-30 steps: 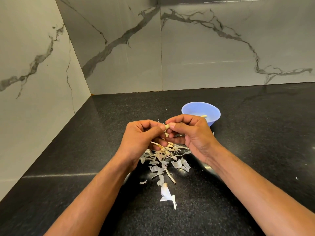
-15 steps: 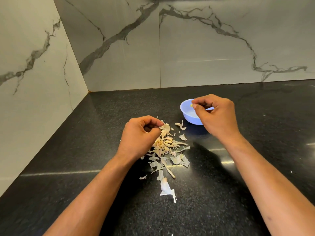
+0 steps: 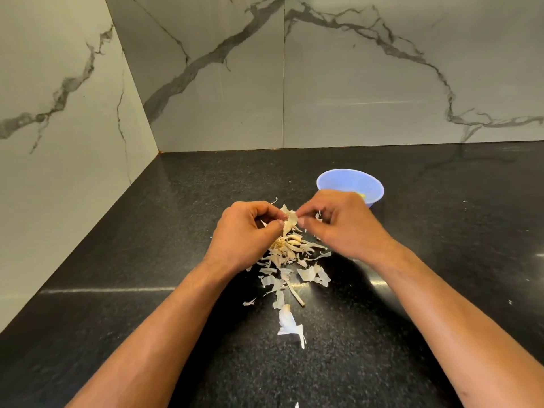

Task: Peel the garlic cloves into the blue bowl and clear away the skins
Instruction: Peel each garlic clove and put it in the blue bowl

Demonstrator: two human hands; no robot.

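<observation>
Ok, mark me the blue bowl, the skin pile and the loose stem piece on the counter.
blue bowl (image 3: 344,179): head view, far inner wall below the rim.
skin pile (image 3: 287,254): head view, middle of the heap between the wrists.
stem piece (image 3: 295,295): head view, mid-length of the thin stalk below the pile.

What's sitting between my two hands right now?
In the head view, a piece of garlic with loose skin sits between the left hand and right hand, both pinching it above the skin pile.
</observation>
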